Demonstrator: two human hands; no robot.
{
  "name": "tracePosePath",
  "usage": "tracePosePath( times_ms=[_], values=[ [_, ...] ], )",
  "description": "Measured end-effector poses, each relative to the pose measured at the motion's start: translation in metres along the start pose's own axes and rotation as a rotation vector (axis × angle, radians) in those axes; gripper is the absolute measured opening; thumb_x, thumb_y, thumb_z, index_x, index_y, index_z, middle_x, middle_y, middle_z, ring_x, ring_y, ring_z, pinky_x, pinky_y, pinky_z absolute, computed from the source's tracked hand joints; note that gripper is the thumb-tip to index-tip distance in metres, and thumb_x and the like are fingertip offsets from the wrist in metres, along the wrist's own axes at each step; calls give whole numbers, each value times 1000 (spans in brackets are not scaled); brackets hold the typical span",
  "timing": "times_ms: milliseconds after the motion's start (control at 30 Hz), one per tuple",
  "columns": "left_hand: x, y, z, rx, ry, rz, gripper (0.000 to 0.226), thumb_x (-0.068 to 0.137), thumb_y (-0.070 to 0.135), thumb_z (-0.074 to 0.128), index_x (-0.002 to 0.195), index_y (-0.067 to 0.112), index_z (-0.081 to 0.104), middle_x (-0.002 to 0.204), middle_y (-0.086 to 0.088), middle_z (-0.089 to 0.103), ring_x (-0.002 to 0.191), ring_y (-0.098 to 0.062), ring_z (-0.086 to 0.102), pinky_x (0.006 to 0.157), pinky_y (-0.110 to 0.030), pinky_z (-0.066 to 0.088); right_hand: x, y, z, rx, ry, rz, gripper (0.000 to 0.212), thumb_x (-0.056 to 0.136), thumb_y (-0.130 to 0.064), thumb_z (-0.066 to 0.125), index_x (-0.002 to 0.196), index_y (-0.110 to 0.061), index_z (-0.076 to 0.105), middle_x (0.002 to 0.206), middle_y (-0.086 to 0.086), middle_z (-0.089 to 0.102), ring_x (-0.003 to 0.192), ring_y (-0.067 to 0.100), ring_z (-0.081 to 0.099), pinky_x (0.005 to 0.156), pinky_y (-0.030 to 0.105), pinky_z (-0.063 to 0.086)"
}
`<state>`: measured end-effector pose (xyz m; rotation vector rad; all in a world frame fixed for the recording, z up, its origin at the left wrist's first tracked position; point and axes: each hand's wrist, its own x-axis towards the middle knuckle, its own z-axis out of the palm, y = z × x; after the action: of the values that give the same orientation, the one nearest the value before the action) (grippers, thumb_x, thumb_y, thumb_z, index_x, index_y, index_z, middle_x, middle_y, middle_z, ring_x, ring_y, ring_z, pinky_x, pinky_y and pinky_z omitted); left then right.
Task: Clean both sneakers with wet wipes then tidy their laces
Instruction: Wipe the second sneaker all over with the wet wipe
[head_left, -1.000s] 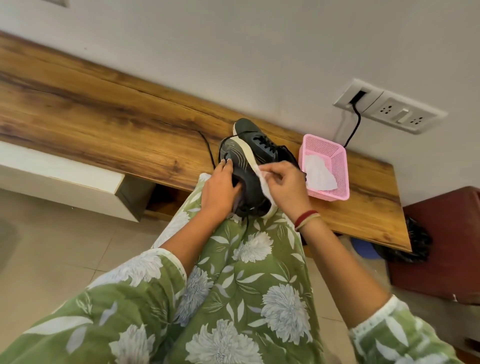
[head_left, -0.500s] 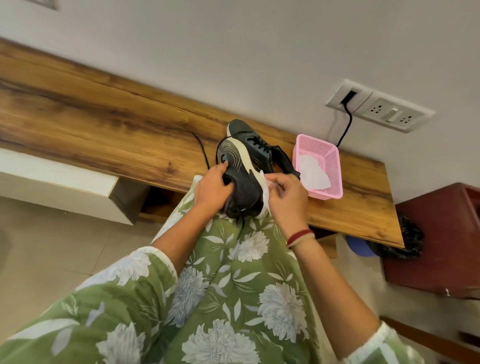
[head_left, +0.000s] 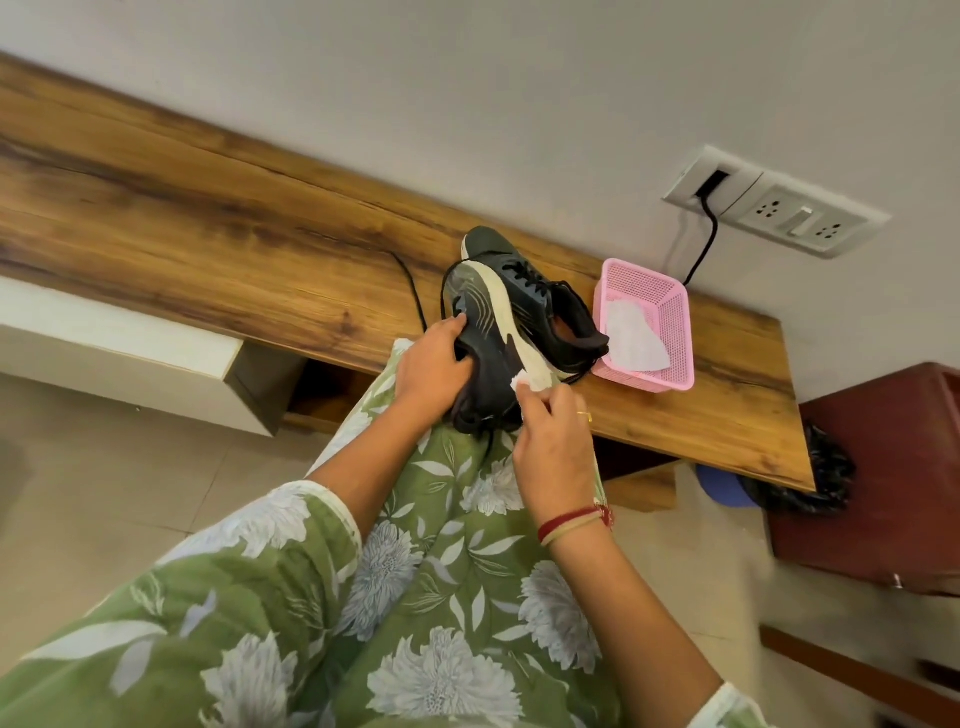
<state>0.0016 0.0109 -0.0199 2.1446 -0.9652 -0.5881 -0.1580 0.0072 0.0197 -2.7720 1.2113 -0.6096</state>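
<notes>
A black sneaker (head_left: 488, 332) with a cream midsole lies tipped on its side on my knee, sole towards me. My left hand (head_left: 434, 369) grips its sole side. My right hand (head_left: 553, 447) pinches a white wet wipe (head_left: 530, 378) against the cream midsole near the heel. A second black sneaker (head_left: 550, 306) stands behind it on the wooden shelf (head_left: 208, 239), its laces loose. Black laces hang below the held shoe.
A pink mesh basket (head_left: 670, 332) with a white wipe (head_left: 631, 338) inside stands on the shelf, right of the sneakers. A wall socket panel (head_left: 779, 208) with a black cable is above it. A dark red cabinet (head_left: 883, 467) stands at the right.
My right hand has slid the wipe down along the cream midsole towards the heel. The left hand keeps its grip on the sneaker.
</notes>
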Motion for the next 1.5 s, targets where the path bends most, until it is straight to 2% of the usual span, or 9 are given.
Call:
tracePosePath(
  times_ms=[267, 433, 567, 633, 800, 967, 1133, 1367, 1500],
  values=[
    [3, 1, 1, 20, 4, -26, 56, 90, 19, 54, 144, 21, 40, 140, -4, 50, 121, -25, 53, 94, -39, 47, -26, -6, 1, 149, -122, 19, 38, 70, 11, 65, 103, -7, 70, 78, 5, 52, 72, 23, 52, 56, 34, 49],
    [1, 2, 0, 22, 12, -9, 57, 90, 19, 54, 144, 19, 39, 140, -5, 51, 120, -25, 53, 92, -39, 48, 23, -7, -25, 390, 123, 193, 28, 87, 1, 55, 109, -10, 68, 87, -3, 48, 80, 13, 48, 68, 14, 35],
    [-1, 3, -1, 23, 8, -8, 57, 89, 18, 54, 144, 18, 39, 139, -5, 51, 120, -26, 53, 92, -40, 47, 45, -5, -11, 225, -75, 82, 26, 89, -3, 54, 111, -8, 67, 92, 10, 54, 84, 24, 52, 71, 28, 42],
    [-1, 1, -1, 19, 4, -7, 58, 88, 17, 55, 144, 18, 39, 140, -5, 51, 121, -25, 53, 94, -40, 47, 29, -8, -1, 154, -75, 17, 26, 83, 3, 59, 107, -4, 67, 85, 13, 53, 75, 28, 52, 63, 36, 47],
    [-1, 3, -2, 25, 8, 4, 56, 88, 18, 55, 143, 17, 41, 137, -6, 53, 119, -25, 54, 93, -40, 48, -2, -16, 7, 211, -57, 8, 27, 81, 4, 63, 107, -4, 67, 80, 10, 51, 68, 25, 52, 54, 31, 45],
    [0, 4, -3, 26, 5, 9, 56, 88, 21, 55, 143, 18, 41, 137, -5, 53, 118, -25, 55, 91, -39, 48, 11, -17, -10, 446, -15, 172, 26, 85, 1, 57, 104, -12, 70, 85, -2, 47, 75, 11, 49, 65, 10, 37],
    [-2, 5, -2, 47, 1, 8, 57, 89, 20, 56, 144, 17, 39, 140, -5, 50, 121, -24, 53, 93, -38, 47, 25, -19, -5, 401, -43, 211, 25, 88, -3, 56, 107, -12, 69, 88, -2, 46, 79, 14, 49, 71, 26, 45],
    [-1, 3, -4, 32, -5, 13, 58, 88, 16, 57, 144, 16, 39, 138, -6, 51, 121, -25, 53, 93, -38, 46, 6, -28, -9, 501, -198, 190, 21, 88, -5, 56, 100, -14, 70, 88, -1, 52, 76, 11, 50, 69, 19, 41],
    [0, 4, -1, 30, -1, 9, 59, 88, 18, 57, 144, 17, 39, 142, -5, 49, 122, -24, 52, 94, -39, 47, 27, -13, -14, 432, -101, 253, 23, 89, -3, 53, 104, -11, 69, 91, -1, 48, 82, 14, 50, 75, 28, 46]
  ],
)
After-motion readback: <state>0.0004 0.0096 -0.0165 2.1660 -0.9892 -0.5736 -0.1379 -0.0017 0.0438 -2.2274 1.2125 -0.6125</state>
